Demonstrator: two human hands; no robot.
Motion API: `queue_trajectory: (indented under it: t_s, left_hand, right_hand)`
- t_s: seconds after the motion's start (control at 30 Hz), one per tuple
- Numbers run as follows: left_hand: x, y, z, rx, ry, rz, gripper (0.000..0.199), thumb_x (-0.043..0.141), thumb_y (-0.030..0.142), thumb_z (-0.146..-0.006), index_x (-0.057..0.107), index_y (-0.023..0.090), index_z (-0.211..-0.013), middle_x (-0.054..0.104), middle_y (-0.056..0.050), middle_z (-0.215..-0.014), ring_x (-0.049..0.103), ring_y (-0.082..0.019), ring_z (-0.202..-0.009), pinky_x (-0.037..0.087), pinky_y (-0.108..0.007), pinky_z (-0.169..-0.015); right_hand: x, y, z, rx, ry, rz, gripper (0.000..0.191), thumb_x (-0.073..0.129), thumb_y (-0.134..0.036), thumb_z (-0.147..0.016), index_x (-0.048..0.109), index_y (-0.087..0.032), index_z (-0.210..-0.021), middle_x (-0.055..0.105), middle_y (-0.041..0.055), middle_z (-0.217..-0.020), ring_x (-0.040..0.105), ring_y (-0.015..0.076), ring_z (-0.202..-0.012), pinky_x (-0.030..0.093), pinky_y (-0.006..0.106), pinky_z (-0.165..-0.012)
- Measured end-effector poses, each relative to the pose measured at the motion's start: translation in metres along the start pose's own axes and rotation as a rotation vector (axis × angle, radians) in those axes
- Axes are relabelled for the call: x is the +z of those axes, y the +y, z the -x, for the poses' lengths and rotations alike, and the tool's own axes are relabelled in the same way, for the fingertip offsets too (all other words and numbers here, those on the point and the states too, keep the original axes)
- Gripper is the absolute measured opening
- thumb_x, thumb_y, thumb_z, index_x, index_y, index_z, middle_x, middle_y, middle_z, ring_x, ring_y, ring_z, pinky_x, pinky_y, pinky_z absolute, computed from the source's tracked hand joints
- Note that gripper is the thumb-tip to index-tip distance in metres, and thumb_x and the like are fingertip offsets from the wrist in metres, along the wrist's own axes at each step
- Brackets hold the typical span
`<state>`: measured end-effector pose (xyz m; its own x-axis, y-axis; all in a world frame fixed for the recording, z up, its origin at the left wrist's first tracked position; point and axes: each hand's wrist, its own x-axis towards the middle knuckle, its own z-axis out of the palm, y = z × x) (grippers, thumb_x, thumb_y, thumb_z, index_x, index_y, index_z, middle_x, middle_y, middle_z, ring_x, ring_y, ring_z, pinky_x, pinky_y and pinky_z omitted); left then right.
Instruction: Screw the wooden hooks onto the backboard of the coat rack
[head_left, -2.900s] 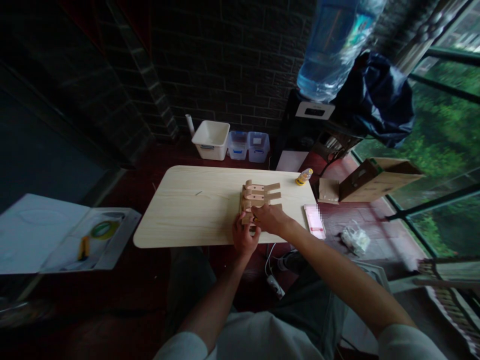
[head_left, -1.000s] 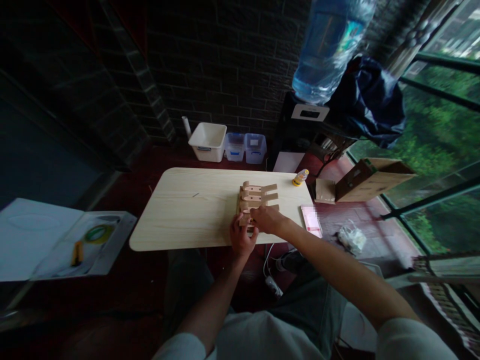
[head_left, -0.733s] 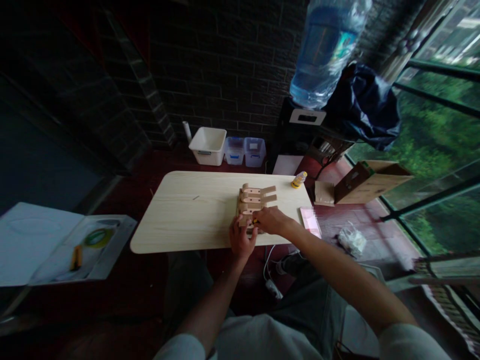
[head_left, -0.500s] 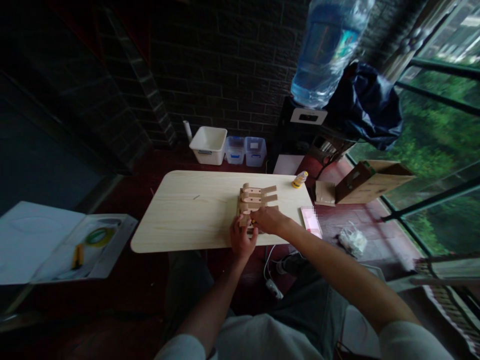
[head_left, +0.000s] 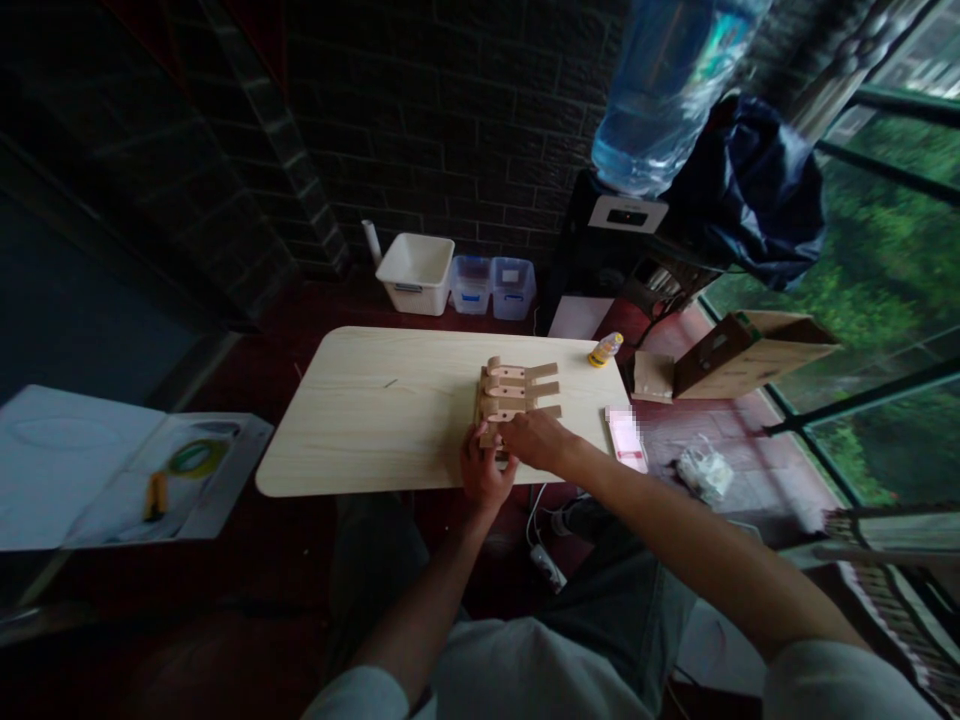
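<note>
A light-brown wooden or cardboard piece [head_left: 512, 391] with several finger-like slats, rounded at the left and with dark holes, lies right of the middle of the pale table [head_left: 360, 420]. My left hand [head_left: 487, 475] grips its near left corner, thumb and fingers around the edge. Over the nearest slat, my right hand [head_left: 538, 440] is closed, fingertips pressed together close to my left thumb. Whatever is in those fingertips is hidden. A small clear bottle with yellow ends [head_left: 606, 349] rests at the table's far right corner.
A pink-and-white flat item [head_left: 627, 440] is at the right edge. A thin stick [head_left: 390, 383] lies on the tabletop. Storage bins [head_left: 416, 275], a water dispenser [head_left: 626, 215] and a cardboard box [head_left: 750, 355] stand beyond. An open white case [head_left: 217, 480] sits at left.
The view has shifted slightly. Both hands stay at the piece; my right fingers have turned a little, and a small yellow bit visible at their tips before is now hidden.
</note>
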<state>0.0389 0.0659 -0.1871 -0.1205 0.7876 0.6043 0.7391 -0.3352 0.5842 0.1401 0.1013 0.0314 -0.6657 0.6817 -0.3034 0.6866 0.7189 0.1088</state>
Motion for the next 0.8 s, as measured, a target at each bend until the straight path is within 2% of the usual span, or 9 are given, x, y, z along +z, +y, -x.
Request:
queue_trajectory:
  t_s: [0.13,0.27,0.3,0.37,0.43,0.53,0.63,0.8]
  left_hand:
    - [-0.001,0.001,-0.001,0.016,0.010,0.001,0.044,0.069,0.029,-0.083,0.060,0.020,-0.125,0.052,-0.017,-0.143,0.041,-0.033,-0.141,0.041,-0.052,-0.111]
    - [-0.004,0.002,-0.001,0.022,0.013,-0.004,0.040,0.068,0.033,-0.085,0.062,0.022,-0.123,0.051,-0.017,-0.144,0.041,-0.033,-0.141,0.042,-0.053,-0.109]
    - [-0.005,0.002,-0.002,0.024,0.010,-0.003,0.039,0.068,0.034,-0.086,0.062,0.022,-0.123,0.051,-0.017,-0.144,0.041,-0.033,-0.141,0.043,-0.053,-0.109]
    - [-0.007,0.003,-0.003,0.024,0.004,0.000,0.038,0.066,0.035,-0.088,0.062,0.022,-0.123,0.051,-0.016,-0.143,0.042,-0.033,-0.140,0.043,-0.052,-0.108]
    - [-0.009,0.004,-0.004,0.020,-0.002,0.005,0.037,0.064,0.036,-0.089,0.061,0.022,-0.123,0.051,-0.016,-0.142,0.043,-0.033,-0.140,0.044,-0.052,-0.107]
    - [-0.013,0.007,-0.005,0.015,-0.006,0.012,0.038,0.063,0.037,-0.090,0.061,0.021,-0.125,0.051,-0.017,-0.142,0.042,-0.032,-0.140,0.043,-0.053,-0.108]
    - [-0.016,0.008,-0.007,0.014,-0.026,0.023,0.038,0.060,0.034,-0.092,0.060,0.021,-0.128,0.049,-0.017,-0.144,0.041,-0.032,-0.141,0.043,-0.052,-0.110]
    - [-0.027,0.011,-0.008,0.061,-0.115,-0.011,0.040,0.058,0.028,-0.093,0.057,0.027,-0.133,0.046,-0.012,-0.150,0.039,-0.030,-0.144,0.044,-0.052,-0.111]
  right_hand:
    - [-0.003,0.001,0.001,0.049,-0.053,-0.082,0.027,0.048,-0.018,-0.099,0.071,-0.008,-0.108,0.074,0.0217,-0.104,0.072,0.0320,-0.099,0.059,0.039,-0.076]
    - [-0.008,0.017,0.009,0.151,-0.063,-0.185,0.031,0.055,-0.033,-0.098,0.071,-0.010,-0.111,0.074,0.0207,-0.107,0.072,0.0314,-0.100,0.057,0.037,-0.079]
    - [-0.009,0.024,0.014,0.172,-0.038,-0.225,0.030,0.057,-0.034,-0.097,0.071,-0.011,-0.110,0.075,0.0190,-0.107,0.072,0.0299,-0.102,0.056,0.035,-0.082]
    - [-0.010,0.039,0.029,0.203,0.107,-0.330,0.027,0.059,-0.035,-0.096,0.070,-0.016,-0.112,0.075,0.0143,-0.110,0.071,0.0256,-0.104,0.053,0.031,-0.085]
    - [-0.004,0.053,0.049,0.247,0.251,-0.526,0.028,0.054,-0.038,-0.099,0.067,-0.019,-0.116,0.077,0.0086,-0.102,0.073,0.0194,-0.092,0.053,0.026,-0.080]
    - [0.023,0.065,0.082,0.444,0.431,-0.845,0.037,0.044,-0.048,-0.101,0.064,-0.017,-0.108,0.076,0.0071,-0.085,0.073,0.0175,-0.072,0.054,0.025,-0.068]
    - [0.070,0.061,0.100,0.630,0.593,-0.972,0.047,0.035,-0.056,-0.101,0.061,-0.017,-0.098,0.074,0.0107,-0.080,0.071,0.0207,-0.073,0.054,0.028,-0.067]
    - [0.146,0.029,0.088,0.735,0.709,-1.150,0.050,0.014,-0.051,-0.104,0.052,-0.019,-0.105,0.069,0.0150,-0.093,0.070,0.0233,-0.083,0.057,0.031,-0.065]
